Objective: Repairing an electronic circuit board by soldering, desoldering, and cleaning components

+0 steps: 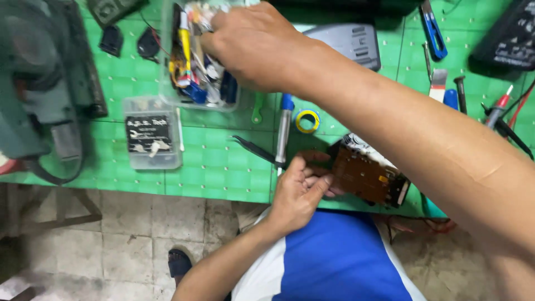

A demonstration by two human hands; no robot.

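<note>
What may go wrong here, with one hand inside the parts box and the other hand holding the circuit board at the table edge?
1. The brown circuit board sits at the edge of the green mat, steadied only by the left hand; it might slip off.
2. The right hand digs in the crowded clear parts box; small parts could spill out.
3. The forearm passes over the screwdriver and tweezers, and may knock them.

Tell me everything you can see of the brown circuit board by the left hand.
The brown circuit board is a flat rectangular panel, copper-brown on its upper face with a small yellow spot near its right end. A dark block sits at its right edge and pale parts show behind its top edge. It lies tilted, left end higher, at the near edge of the green mat. The left hand grips its left end with fingers and thumb; the forearm of the right hand passes above it.
</note>
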